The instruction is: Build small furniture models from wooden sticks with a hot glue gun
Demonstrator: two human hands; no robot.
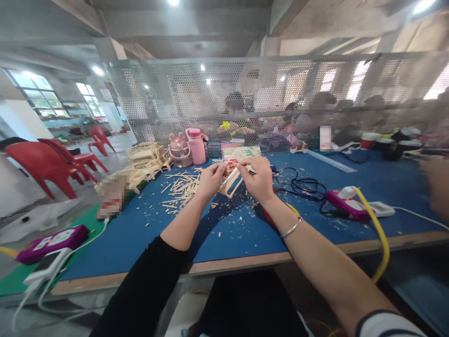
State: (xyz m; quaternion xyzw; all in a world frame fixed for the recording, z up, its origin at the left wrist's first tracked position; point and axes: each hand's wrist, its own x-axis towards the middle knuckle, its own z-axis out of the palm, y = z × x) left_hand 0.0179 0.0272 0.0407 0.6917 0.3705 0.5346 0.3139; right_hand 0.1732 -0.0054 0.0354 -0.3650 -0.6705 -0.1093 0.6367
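Observation:
Between my two hands, above the blue table [164,238], is a small frame of thin wooden sticks [231,181]. My left hand [213,179] pinches its left side with thumb and forefinger. On the right side, the fingers of my right hand [257,178] are closed on the same stick frame. A scattered pile of loose wooden sticks [182,187] lies left of my hands. Small wood crumbs are strewn over the table under them. Behind the frame are red-and-white packets [229,163], partly covered by it. Part of a red and yellow item beneath my right wrist is hidden.
Finished-looking stick models [149,159] are stacked at the left back. A pink bottle [196,146] and a clear pink-topped jug [180,150] stand beside them. Right are black cables [305,185] and a purple power strip [347,204]. A perforated metal screen [196,100] separates other people behind.

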